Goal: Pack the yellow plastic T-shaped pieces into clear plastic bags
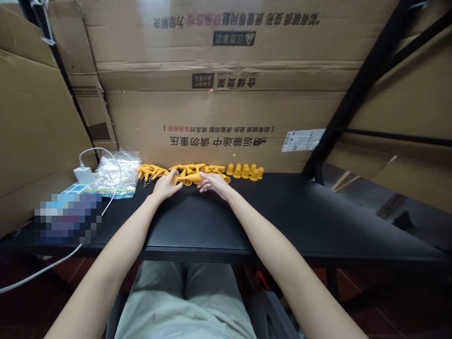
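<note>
My left hand (168, 184) is closed round the left end of a yellow plastic piece (190, 178), which lies level just above the black table. At the piece's right end, my right hand (216, 184) has its thumb and fingers closed, and the palm side is partly hidden. Right behind both hands lies a row of similar yellow parts (197, 167), some with round ends. Left of my left hand, yellow T-shaped handles with thin spiral metal shafts (151, 170) are heaped together. Several yellow flanged caps (245, 170) stand upright to the right of my right hand.
Crumpled clear plastic bags (118, 169) lie at the back left of the black table (282, 216). Beside them are a white charger (84, 175) with its cable and a blurred-out item (68, 219). Cardboard (226, 108) walls the back, and a black metal frame (356, 89) rises right.
</note>
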Tool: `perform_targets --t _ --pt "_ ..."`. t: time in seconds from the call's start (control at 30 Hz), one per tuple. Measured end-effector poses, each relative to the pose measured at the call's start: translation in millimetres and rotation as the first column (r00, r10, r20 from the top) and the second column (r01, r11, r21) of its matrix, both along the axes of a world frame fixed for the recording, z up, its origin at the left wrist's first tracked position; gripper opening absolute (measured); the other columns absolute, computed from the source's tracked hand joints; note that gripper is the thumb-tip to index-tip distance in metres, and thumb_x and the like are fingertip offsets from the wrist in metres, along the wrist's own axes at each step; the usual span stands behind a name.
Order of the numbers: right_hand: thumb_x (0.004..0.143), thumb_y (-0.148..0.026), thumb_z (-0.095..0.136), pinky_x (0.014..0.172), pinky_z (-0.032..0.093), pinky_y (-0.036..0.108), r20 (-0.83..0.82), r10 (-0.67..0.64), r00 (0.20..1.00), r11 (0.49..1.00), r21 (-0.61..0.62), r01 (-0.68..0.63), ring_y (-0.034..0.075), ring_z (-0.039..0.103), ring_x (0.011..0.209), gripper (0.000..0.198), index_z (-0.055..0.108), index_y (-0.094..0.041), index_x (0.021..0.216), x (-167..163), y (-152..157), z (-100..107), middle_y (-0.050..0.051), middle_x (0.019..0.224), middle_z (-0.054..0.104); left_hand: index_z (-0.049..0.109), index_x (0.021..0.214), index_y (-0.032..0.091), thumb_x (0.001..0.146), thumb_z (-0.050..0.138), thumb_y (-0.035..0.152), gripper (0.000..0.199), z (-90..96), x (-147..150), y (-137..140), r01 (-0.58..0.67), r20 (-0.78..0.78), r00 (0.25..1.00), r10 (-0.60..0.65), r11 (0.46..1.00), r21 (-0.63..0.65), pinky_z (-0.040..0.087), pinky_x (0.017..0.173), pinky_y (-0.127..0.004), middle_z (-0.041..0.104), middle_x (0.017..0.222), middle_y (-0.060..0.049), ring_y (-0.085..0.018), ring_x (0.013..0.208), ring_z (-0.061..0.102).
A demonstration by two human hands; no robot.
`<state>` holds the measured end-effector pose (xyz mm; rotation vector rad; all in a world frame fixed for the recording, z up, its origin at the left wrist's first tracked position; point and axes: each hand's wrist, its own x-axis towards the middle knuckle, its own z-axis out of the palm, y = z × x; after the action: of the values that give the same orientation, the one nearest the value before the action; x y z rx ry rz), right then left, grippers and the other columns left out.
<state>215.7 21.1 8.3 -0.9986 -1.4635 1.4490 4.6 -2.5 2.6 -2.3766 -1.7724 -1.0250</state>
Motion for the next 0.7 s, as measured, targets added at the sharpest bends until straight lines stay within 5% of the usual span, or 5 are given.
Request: perform_targets --t 0.17,0.37,0.57,0.7 --pt "0.089 -0.029 0.050 0.059 0.052 0.022 -0.248 -0.049 0.967 0.983 -0.184 0.003 0.012 0.064 0.054 0.018 0.059 -0.014 0.083 -5.2 -3.0 6.9 0.006 0.069 0.070 0.041 0.126 0.023 0.078 0.058 0.040 0.054 -1.3 0.9 0.3 0.065 0.066 0.996 -0.066 0.998 0.012 0.042 0.064 -0.026 0.059 0.075 0.001 -0.016 0.066 0.057" --pt "0.085 -0.034 0.053 0.066 0.055 0.027 -0.375 -0.275 0.885 0.961 -0.070 0.269 0.015 0.068 0.068 0.014 0.051 -0.020 0.086 10.5 12.7 11.8 0.005 0.079 0.069 0.020 0.141 0.022 0.079 0.056 0.037 0.073 -9.4 -6.2 9.9 0.087 0.163 0.982 -0.091 0.996 0.030 0.044 0.066 -0.025 0.058 0.088 -0.001 -0.013 0.067 0.056" --pt "0.079 -0.038 0.056 0.072 0.055 0.028 -0.367 -0.555 0.747 0.751 0.165 0.639 0.015 0.068 0.080 0.030 0.041 -0.024 0.101 37.0 40.0 -3.4 0.004 0.099 0.064 0.035 0.134 0.021 0.080 0.052 0.030 0.057 -14.6 -11.5 14.2 0.077 0.123 0.990 -0.072 0.996 -0.041 0.045 0.070 -0.027 0.059 0.079 0.000 -0.014 0.068 0.056" --pt "0.076 -0.032 0.057 0.084 0.051 0.031 -0.240 -0.652 0.720 0.610 0.397 0.685 0.017 0.064 0.094 0.040 0.039 -0.021 0.109 42.0 44.2 -18.9 0.010 0.111 0.060 0.039 0.131 0.020 0.080 0.051 0.030 0.053 -16.2 -9.8 14.6 0.077 0.104 0.992 -0.071 0.995 -0.059 0.044 0.069 -0.027 0.060 0.077 0.000 -0.015 0.067 0.057"
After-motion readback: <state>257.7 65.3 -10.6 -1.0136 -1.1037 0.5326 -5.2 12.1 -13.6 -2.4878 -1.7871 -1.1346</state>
